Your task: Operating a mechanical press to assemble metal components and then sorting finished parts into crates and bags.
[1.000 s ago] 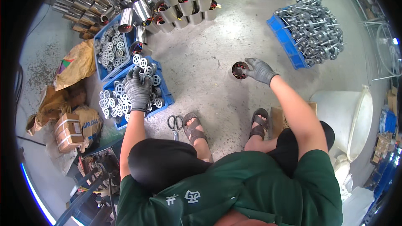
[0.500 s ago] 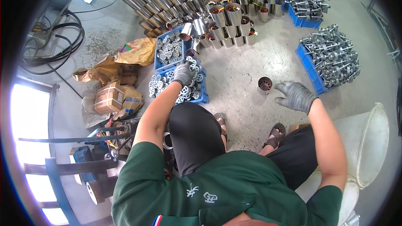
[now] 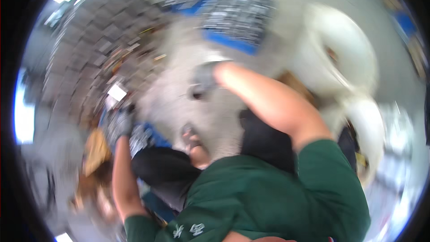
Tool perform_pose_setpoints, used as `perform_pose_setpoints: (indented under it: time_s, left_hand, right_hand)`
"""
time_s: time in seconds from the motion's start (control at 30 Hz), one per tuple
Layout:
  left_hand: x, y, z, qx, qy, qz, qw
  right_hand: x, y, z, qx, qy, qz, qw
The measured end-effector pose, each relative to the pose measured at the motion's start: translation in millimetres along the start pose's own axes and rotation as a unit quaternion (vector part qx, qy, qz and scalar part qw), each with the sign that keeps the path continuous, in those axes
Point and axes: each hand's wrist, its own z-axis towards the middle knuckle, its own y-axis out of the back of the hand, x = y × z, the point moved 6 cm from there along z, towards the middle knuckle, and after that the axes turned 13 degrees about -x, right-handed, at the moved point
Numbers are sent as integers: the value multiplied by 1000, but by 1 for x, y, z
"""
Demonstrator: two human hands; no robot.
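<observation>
The left hand (image 3: pixel 120 123), clad in a grey glove, is held beside a blue plastic crate (image 3: pixel 158 136) in which silvery metal parts (image 3: pixel 141 138) are heaped; whether anything is clasped by its fingers cannot be told through the blur. The right hand (image 3: pixel 207 76), likewise gloved in grey, is extended well apart from the left, over the grey floor (image 3: pixel 161 89). A small dark round piece (image 3: pixel 196 93) is seen just below the fingers of the right hand; whether it is touched or gripped cannot be told. Beyond the left hand, grey cylindrical metal tubes (image 3: pixel 96 40) are stacked in many rows, and 1 bright silvery tube (image 3: pixel 117 92) is seen near its fingertips. At the far side, 2 blue crates are shown: blurred silvery parts are piled high in the nearer crate (image 3: pixel 230 41) and in the farther crate (image 3: pixel 190 8). At the right, a large round white tub (image 3: pixel 309 58) is placed near a brown cardboard box (image 3: pixel 295 85). At the left, a tan crumpled sack (image 3: pixel 96 152) is seen near the left forearm
</observation>
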Motion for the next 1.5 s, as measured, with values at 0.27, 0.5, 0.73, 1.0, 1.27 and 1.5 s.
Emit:
perform_pose_setpoints:
  time_s: [0.27,0.5,0.73,1.0,1.27,1.5]
  left_hand:
    - [-213,19,32,66,-130,-450,881]
    - [-208,-62,19,81,-153,-300,938]
    - [-172,-42,32,35,-109,-324,939]
    - [-165,2,3,18,-103,-343,934]
    - [-160,29,-15,16,-119,-352,928]
    - [-169,62,-39,2,-71,-319,945]
  right_hand:
    - [43,122,-96,-355,-53,156,920]
    - [130,199,-262,-727,101,299,610]
    - [153,226,-303,-774,-5,193,604]
    - [121,175,-446,-142,-351,-204,903]
    - [131,80,-590,-189,-583,-23,790]
    - [138,81,-596,-324,-578,83,745]
